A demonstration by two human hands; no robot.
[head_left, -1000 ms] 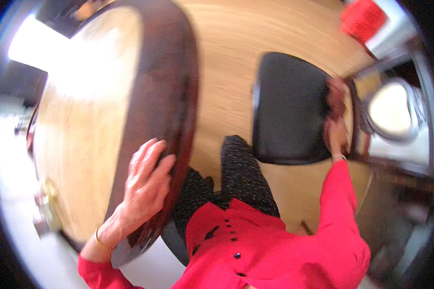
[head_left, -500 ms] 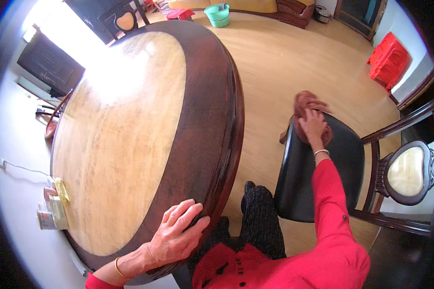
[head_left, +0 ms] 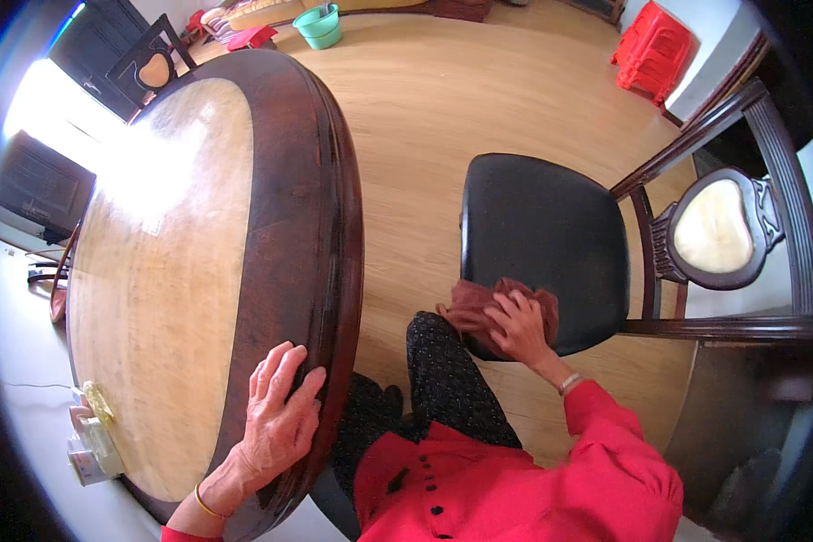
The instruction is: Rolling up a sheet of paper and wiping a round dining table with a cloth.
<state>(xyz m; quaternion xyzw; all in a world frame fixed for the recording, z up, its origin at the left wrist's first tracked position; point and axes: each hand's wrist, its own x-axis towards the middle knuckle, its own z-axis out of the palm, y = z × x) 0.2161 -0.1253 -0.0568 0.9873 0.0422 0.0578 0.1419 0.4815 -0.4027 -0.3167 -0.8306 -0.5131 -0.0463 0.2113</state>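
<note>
My right hand [head_left: 522,330] is closed on a crumpled reddish-brown cloth [head_left: 470,305], pressing it against the near edge of a black chair seat [head_left: 544,217]. Part of the cloth spills over the seat's left corner, close to my knee. On my left, my left hand [head_left: 280,415] lies on the dark rim of a large round wooden table [head_left: 285,203], its fingers stretched out and holding nothing. The chair's dark carved back, with a pale oval panel [head_left: 714,232], stands to the right of the seat.
A small container [head_left: 88,462] and a yellowish wrapper [head_left: 99,403] are at the table's left edge. Beyond the table are a green bucket [head_left: 319,29] and another chair [head_left: 154,69]. Stacked red plastic stools [head_left: 652,54] stand by the far right wall.
My right hand has drawn the cloth from the seat's far edge to its near edge. The view has shifted, moving table and chair leftward in the picture. My left hand stays on the rim.
</note>
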